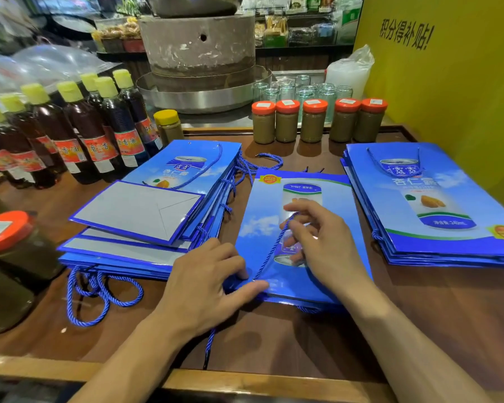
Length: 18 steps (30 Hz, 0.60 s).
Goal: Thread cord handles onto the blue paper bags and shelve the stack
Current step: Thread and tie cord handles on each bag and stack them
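A flat blue paper bag (262,228) lies in the middle of the wooden table, its top edge toward me. My left hand (204,283) pinches that near edge between thumb and fingers. My right hand (317,237) rests on the bag and holds a blue cord (274,245) that runs down to the bag's edge by my left thumb. One end of a cord (208,344) trails out below my left hand. A stack of blue bags (146,216) with cord handles (99,289) lies to the left. Another stack of blue bags (431,205) lies to the right.
Dark sauce bottles (79,132) with yellow caps line the left back. Orange-lidded jars (314,120) stand in a row behind the bags, and larger jars (9,257) sit at the left edge. A stone mill (198,50), several empty glasses (303,91) and a yellow wall (448,82) stand behind.
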### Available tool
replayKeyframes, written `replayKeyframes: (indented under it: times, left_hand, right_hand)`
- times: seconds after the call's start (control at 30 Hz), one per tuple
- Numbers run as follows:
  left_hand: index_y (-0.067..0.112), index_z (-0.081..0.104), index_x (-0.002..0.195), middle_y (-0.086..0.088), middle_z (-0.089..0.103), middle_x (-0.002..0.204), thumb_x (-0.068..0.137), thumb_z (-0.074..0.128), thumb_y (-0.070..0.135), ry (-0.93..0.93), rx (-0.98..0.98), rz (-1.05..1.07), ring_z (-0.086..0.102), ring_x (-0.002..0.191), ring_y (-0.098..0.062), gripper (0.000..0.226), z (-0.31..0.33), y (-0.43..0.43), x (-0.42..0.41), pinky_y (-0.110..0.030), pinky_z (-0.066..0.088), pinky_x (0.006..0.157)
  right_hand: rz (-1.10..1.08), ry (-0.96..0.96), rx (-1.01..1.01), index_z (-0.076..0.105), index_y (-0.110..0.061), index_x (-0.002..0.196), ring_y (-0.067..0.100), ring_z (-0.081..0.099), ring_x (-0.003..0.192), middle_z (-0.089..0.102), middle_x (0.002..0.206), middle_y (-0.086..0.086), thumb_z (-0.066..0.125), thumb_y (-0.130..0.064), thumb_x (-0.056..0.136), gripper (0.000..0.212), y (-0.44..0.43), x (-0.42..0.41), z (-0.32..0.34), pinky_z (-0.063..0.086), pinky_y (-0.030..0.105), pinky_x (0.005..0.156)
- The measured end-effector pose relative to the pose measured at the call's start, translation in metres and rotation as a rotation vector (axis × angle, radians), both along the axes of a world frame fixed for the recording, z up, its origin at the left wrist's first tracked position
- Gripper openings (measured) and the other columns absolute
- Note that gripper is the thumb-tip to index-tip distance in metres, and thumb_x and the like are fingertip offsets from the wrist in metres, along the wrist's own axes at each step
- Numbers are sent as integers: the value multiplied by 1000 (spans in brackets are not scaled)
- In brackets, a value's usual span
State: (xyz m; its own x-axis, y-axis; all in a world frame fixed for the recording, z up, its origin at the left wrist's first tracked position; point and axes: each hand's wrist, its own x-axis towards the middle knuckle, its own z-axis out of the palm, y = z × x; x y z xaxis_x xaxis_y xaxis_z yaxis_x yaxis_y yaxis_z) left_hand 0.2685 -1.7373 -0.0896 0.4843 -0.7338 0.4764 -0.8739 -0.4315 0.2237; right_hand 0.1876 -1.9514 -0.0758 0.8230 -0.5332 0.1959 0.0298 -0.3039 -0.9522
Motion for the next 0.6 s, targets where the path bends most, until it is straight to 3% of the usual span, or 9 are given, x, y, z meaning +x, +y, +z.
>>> replayKeyframes:
  times: [0.07,0.13,0.2,0.27,0.37,0.43,0.47,0.53,0.6]
  left_hand:
    - [30,58,73,17,52,80,95,50,71,-13,27,-4,42,78,-4,47,0,-2,1,-23,34,58]
    - [31,55,81,16,57,90,93,58,66,1,74,-31,49,84,-8,37,-3,-4,0,-28,43,66]
    - [34,55,97,18,58,103,90,61,63,55,101,-58,54,92,-8,30,-4,-4,-2,-32,48,76]
    - [37,53,118,21,59,113,88,60,65,109,108,-43,57,101,-7,41,-3,-3,-4,-32,49,84]
    - [43,44,145,17,56,131,95,52,64,81,158,-64,57,114,-9,55,-2,-2,-5,-30,49,91]
    - [46,48,145,7,49,144,101,46,58,1,201,-116,54,121,-13,45,-1,-3,-7,-33,50,93]
    - [45,56,140,3,47,147,104,46,55,-22,202,-159,54,122,-15,39,-1,-3,-9,-36,51,93]
    - [42,65,131,-1,46,149,104,48,58,-33,198,-228,58,122,-18,36,-1,-4,-11,-38,53,90]
    - [41,67,128,0,47,147,102,51,61,-44,196,-264,59,119,-16,36,0,-3,-12,-34,55,83]
  right_hand:
    - [-48,25,-140,69,-28,125,9,74,86,75,100,-11,56,-7,102,34,-10,-1,-4,64,42,71]
    - [-71,67,-296,70,-30,122,5,74,88,76,105,-11,62,-12,100,30,-13,-2,-6,63,42,76]
    - [-94,72,-336,72,-29,112,5,75,78,76,97,-13,69,-19,97,18,-15,-2,-5,63,44,69]
    - [-124,70,-395,72,-29,104,5,72,67,75,87,-15,74,-24,95,11,-17,-3,-2,60,40,64]
    - [-171,121,-663,71,-32,97,4,60,66,68,80,-19,76,-35,93,7,-21,-8,2,48,26,57]
    - [-186,148,-833,69,-32,92,4,50,73,59,83,-15,76,-41,92,11,-23,-10,5,35,19,54]
    - [-188,141,-887,68,-31,91,5,49,77,54,86,-13,76,-43,91,14,-25,-10,6,36,21,55]
    - [-182,86,-872,67,-28,89,9,52,86,51,91,-9,75,-40,92,15,-28,-8,8,44,29,63]
    - [-84,51,-563,62,-23,87,9,56,78,58,83,-8,67,-35,99,18,-27,-7,10,48,34,66]
